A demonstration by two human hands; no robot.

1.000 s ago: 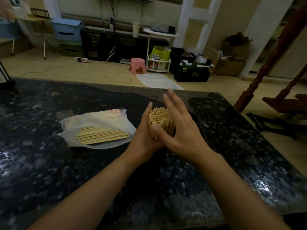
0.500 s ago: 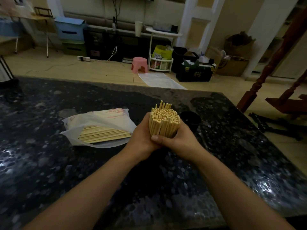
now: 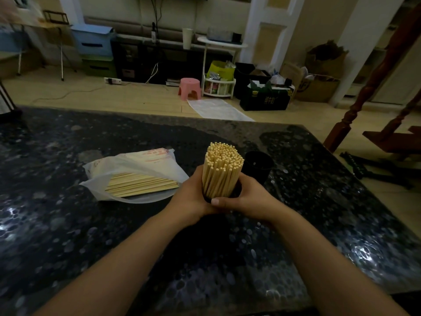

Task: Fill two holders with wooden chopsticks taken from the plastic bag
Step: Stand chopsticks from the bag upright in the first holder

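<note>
Chopsticks (image 3: 222,169): upright bundle in a dark holder (image 3: 237,192)
Left hand (image 3: 193,197): fingers wrapped round holder
Right hand (image 3: 248,199): fingers wrapped round holder
Bag (image 3: 136,176): on worktop (image 3: 68,224), left

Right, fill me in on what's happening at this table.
A person is standing a thick bundle of pale wooden chopsticks upright on the dark speckled stone table, with the left hand and right hand wrapped around its base, where a dark holder seems to sit. A second black round holder stands just behind, to the right, with no chopsticks sticking out of it. To the left, a clear plastic bag lies open with more chopsticks inside.
</note>
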